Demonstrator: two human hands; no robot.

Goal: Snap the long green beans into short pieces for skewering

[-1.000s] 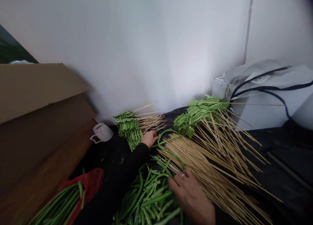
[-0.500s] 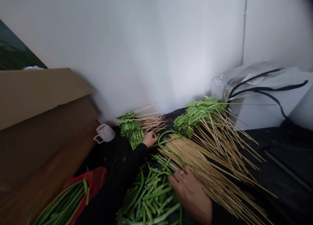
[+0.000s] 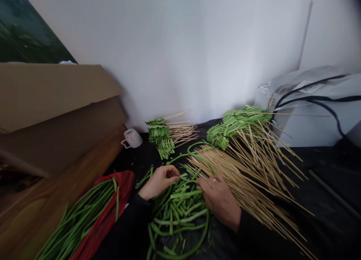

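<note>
My right hand [image 3: 220, 199], with a ring on one finger, is closed on a long green bean [image 3: 209, 165]. The bean loops away from it across the bamboo skewers. My left hand [image 3: 162, 180] hovers over the left side of the cut bean pieces [image 3: 187, 207], its thumb and fingers curled together. Whether anything small is between those fingertips I cannot make out. Beyond the hands lie two stacks of beans threaded on skewers, a smaller stack [image 3: 159, 136] at left and a larger stack [image 3: 242, 122] at right. Loose bamboo skewers [image 3: 239, 181] fan out beside my right hand.
A red plastic bag [image 3: 126, 183] of whole long beans lies at lower left. Behind it stand a white mug [image 3: 132, 138] and a large cardboard box [image 3: 56, 98]. At right is a white box [image 3: 304, 128] with black straps, against a pale wall [image 3: 183, 57].
My left hand has drawn back from near the smaller skewered stack to above the cut pieces. The right hand stays at the long bean. The whole view has shifted slightly.
</note>
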